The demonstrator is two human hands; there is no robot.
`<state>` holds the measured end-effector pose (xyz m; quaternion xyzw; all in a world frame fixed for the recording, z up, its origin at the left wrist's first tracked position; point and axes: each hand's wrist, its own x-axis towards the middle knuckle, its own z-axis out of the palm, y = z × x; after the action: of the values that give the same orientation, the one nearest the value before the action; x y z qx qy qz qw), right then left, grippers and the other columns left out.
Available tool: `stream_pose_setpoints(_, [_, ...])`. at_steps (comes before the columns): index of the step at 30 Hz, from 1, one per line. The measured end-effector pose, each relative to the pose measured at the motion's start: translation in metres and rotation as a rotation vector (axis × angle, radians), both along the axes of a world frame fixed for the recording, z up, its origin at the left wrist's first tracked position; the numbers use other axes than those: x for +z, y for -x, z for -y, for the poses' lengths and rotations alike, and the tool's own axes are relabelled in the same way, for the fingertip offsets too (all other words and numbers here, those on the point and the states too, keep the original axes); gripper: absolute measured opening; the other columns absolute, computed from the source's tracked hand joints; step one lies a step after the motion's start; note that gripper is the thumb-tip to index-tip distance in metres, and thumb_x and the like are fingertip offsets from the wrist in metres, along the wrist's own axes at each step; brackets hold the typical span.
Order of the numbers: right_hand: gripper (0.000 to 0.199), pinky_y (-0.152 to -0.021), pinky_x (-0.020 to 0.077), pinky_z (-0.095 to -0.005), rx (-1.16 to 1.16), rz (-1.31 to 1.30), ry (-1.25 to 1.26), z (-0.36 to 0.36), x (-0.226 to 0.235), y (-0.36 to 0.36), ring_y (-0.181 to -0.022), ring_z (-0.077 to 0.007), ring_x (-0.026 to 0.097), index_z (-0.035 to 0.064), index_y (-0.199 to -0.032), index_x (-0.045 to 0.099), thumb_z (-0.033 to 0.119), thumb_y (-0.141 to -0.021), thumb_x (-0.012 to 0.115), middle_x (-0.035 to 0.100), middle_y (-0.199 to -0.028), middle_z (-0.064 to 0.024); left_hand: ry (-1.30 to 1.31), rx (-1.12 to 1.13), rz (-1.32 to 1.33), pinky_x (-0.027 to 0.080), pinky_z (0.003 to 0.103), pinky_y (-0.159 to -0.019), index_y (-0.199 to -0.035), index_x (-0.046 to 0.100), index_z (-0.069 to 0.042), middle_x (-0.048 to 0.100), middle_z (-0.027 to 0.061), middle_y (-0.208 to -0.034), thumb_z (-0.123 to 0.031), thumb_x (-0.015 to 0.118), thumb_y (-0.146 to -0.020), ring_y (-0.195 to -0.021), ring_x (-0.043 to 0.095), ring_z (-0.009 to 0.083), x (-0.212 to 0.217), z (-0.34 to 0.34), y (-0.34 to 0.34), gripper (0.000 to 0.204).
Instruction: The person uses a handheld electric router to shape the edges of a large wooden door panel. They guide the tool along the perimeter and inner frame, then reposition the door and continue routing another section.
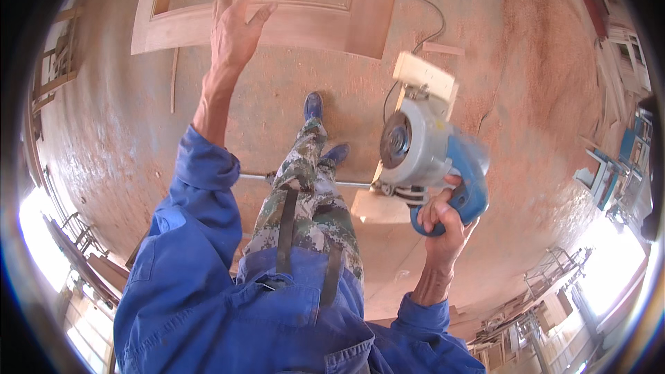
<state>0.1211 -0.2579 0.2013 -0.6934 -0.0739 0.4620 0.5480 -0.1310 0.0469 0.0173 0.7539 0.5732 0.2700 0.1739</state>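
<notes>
My right hand (447, 221) is wrapped round the blue handle of a corded power tool (433, 156) with a grey motor housing, held up off the floor. Pale wooden blocks (424, 76) are fixed to the tool's ends, and its exact kind is unclear. From its near end a thin metal rod (352, 184) stretches left across my legs. My left hand (234, 31), slightly blurred, has its thumb out and fingers spread, holding nothing. It hovers over the near rail of a wooden panel frame (298, 28); whether it touches the wood I cannot tell.
A dark cord (441, 17) runs over the dusty floor (256, 97) beyond the tool. Thin wood strips (174, 79) lie there, one left and another offcut (443, 48) right. Reddish sawdust (537, 21) covers the right side. Timber and racks (554, 305) line the edges.
</notes>
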Motion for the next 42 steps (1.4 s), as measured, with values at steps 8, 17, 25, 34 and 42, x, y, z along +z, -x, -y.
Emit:
stream_pose_setpoints(8, [0.021, -0.051, 0.0422, -0.0279, -0.003, 0.151, 0.096, -0.068, -0.005, -0.008, -0.05, -0.0097, 0.047, -0.0043, -0.107, 0.063, 0.008, -0.091, 0.069, 0.053, -0.063, -0.0019, 0.391, -0.143, 0.245, 0.047, 0.042, -0.104, -0.136, 0.059, -0.003, 0.062, 0.0234, -0.133, -0.039, 0.056, -0.103, -0.121, 0.061, 0.036, -0.006, -0.008, -0.06, 0.049])
stream_pose_setpoints(17, [0.023, -0.049, 0.0396, -0.0266, -0.016, 0.261, 0.133, -0.08, -0.051, 0.013, -0.05, -0.0087, 0.047, -0.007, -0.109, 0.062, 0.005, -0.092, 0.07, 0.053, -0.062, -0.003, 0.644, -0.359, 0.149, 0.044, 0.049, -0.104, -0.154, 0.021, 0.007, 0.058, 0.0356, -0.128, -0.069, 0.053, -0.09, -0.121, 0.058, 0.0457, -0.01, -0.007, -0.16, 0.104])
stream_pose_setpoints(25, [0.024, -0.049, 0.0409, -0.0261, 0.002, 0.269, 0.11, -0.061, -0.062, 0.032, -0.051, -0.0088, 0.048, -0.0087, -0.112, 0.059, 0.003, -0.092, 0.066, 0.053, -0.064, -0.0042, -0.057, -0.087, -0.07, 0.036, 0.049, -0.106, -0.149, 0.026, 0.012, 0.048, 0.0363, -0.135, -0.067, 0.062, -0.083, -0.124, 0.055, 0.0417, -0.051, 0.023, -0.178, 0.109])
stream_pose_setpoints(34, [0.023, -0.048, 0.0396, -0.0252, 0.054, 0.274, 0.116, -0.063, -0.073, 0.024, -0.052, -0.0084, 0.05, -0.0067, -0.11, 0.062, 0.004, -0.091, 0.068, 0.057, -0.066, -0.004, 0.284, -0.185, -0.04, 0.035, 0.055, -0.111, -0.15, 0.026, 0.012, 0.042, 0.0385, -0.142, -0.053, 0.065, -0.088, -0.13, 0.048, 0.0489, -0.032, 0.016, -0.18, 0.098])
stream_pose_setpoints(42, [0.023, -0.049, 0.0388, -0.0248, 0.014, 0.164, 0.142, -0.059, -0.074, 0.014, -0.053, -0.0078, 0.051, -0.0059, -0.106, 0.062, 0.007, -0.09, 0.072, 0.057, -0.066, -0.0031, 0.211, -0.185, -0.151, 0.044, 0.053, -0.1, -0.152, 0.027, 0.008, 0.051, 0.0334, -0.131, -0.051, 0.061, -0.091, -0.111, 0.059, 0.0447, -0.02, 0.019, -0.182, 0.091])
